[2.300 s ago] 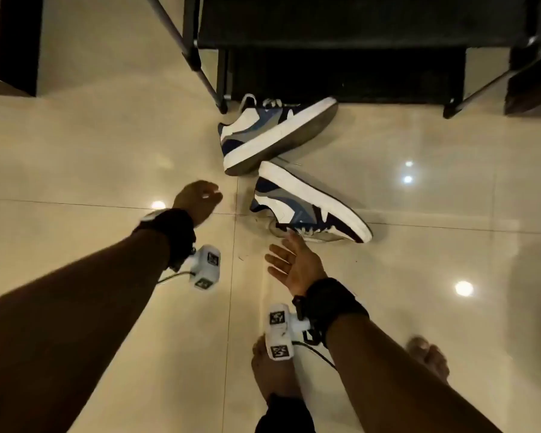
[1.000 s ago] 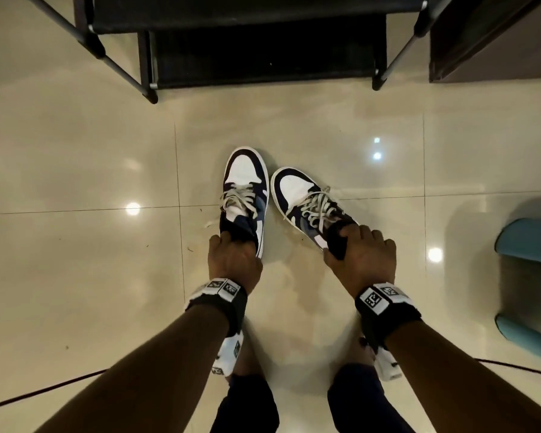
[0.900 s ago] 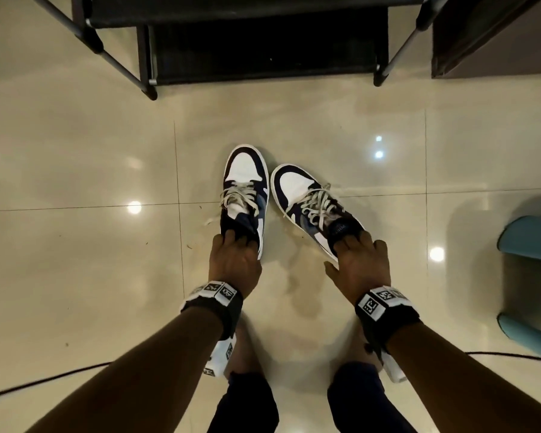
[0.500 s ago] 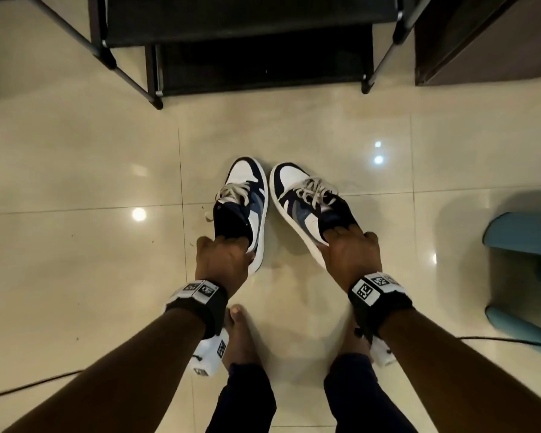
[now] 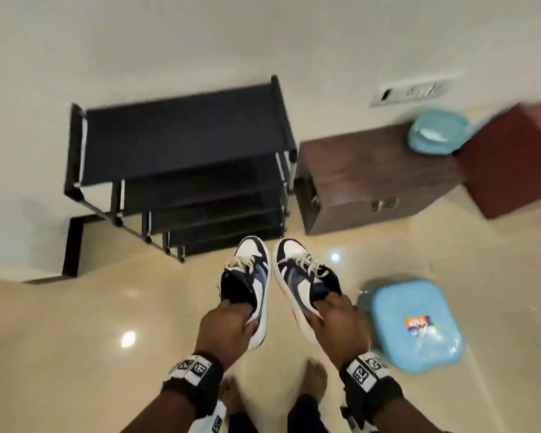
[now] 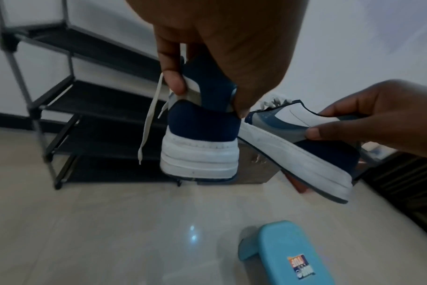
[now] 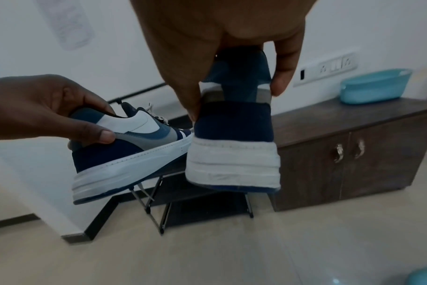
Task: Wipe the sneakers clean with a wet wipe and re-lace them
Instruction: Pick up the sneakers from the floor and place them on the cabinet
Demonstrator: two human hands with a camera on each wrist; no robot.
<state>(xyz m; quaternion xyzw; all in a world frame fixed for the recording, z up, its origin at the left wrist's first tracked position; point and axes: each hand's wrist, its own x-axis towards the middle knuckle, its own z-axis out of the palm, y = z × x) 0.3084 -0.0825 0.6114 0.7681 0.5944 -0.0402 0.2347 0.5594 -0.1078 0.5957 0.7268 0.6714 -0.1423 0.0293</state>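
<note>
Sneakers [image 5: 277, 282] now off the floor, heel-held, toes away from both hands [image 5: 289, 329].

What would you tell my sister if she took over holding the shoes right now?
Left hand grips the left sneaker by its heel; right hand grips the right sneaker the same way. Both are lifted off the floor, toes toward the black shoe rack. A blue stool stands to the right.
Done: sneakers picked up.
Left: no wet wipe shows in view; wiping not begun, laces still threaded, one end dangling. Wipe, then re-lace.
</note>
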